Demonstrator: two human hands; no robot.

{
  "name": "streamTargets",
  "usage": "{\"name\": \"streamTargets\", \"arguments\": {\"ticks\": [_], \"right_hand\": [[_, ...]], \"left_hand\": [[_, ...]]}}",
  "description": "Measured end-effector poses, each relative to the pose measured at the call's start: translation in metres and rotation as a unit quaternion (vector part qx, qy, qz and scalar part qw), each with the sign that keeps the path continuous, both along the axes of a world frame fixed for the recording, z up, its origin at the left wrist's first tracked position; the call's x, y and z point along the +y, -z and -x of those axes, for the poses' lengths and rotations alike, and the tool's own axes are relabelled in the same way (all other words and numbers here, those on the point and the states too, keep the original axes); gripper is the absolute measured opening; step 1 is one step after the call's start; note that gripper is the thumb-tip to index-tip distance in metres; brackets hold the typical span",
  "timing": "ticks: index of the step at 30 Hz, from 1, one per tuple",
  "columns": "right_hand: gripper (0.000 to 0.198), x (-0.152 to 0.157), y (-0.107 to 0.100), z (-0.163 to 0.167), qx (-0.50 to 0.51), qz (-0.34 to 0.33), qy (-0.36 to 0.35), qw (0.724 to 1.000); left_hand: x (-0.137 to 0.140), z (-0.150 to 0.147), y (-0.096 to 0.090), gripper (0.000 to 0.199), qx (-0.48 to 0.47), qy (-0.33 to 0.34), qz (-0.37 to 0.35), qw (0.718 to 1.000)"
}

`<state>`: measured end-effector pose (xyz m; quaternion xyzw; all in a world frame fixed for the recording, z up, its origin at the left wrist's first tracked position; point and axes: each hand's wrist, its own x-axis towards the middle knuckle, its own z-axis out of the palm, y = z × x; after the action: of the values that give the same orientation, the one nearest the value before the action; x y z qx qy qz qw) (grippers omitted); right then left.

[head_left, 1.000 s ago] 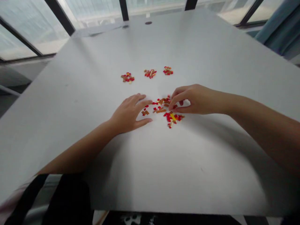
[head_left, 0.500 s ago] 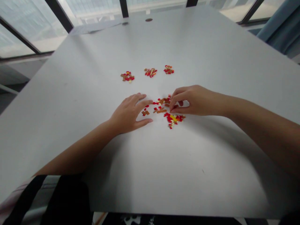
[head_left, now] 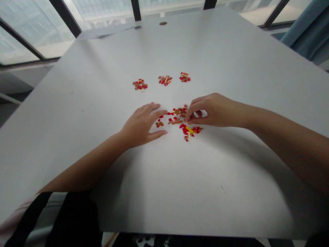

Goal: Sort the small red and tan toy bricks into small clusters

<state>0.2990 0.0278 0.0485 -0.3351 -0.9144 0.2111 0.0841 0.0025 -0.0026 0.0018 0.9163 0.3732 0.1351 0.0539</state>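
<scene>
Small building bricks in red, brown, yellow and cream lie spread between my hands on the white table (head_left: 169,192). My left hand (head_left: 140,125) rests on the table with thumb and fingers apart, holding nothing. Beside its fingertips are a few brown bricks (head_left: 159,124) and red ones. My right hand (head_left: 205,110) has its thumb and index finger pinched together low over the bricks; whatever is between the fingertips is too small to make out. Just below it is a loose cluster of red bricks with a long yellow brick (head_left: 189,129).
Farther back lie three small brick piles: a left pile (head_left: 140,84), a middle pile (head_left: 165,80) and a right pile (head_left: 185,77). Windows border the table's far edge, with a blue curtain (head_left: 305,32) at the right. Two round dark spots, one a brown disc (head_left: 163,23), sit near the far edge.
My right hand's pinched fingertips have shifted slightly left over the bricks. The yellow brick has turned or moved a little. My left hand has stayed in place.
</scene>
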Motion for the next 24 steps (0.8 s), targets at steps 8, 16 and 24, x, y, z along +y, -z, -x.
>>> {"name": "streamTargets", "arguments": {"ticks": [8,16,24], "right_hand": [[0.024,0.002,-0.011,-0.007,-0.024,0.047,-0.038,0.998],[0.020,0.003,-0.008,-0.006,-0.029,0.056,-0.057,0.996],[0.024,0.001,-0.007,-0.003,-0.015,0.034,-0.036,0.999]], "left_hand": [[0.000,0.000,0.000,0.067,0.005,0.003,-0.005,1.000],[0.000,0.000,-0.001,0.066,-0.003,-0.002,0.004,1.000],[0.000,-0.001,0.000,0.067,0.002,-0.009,0.007,1.000]]}}
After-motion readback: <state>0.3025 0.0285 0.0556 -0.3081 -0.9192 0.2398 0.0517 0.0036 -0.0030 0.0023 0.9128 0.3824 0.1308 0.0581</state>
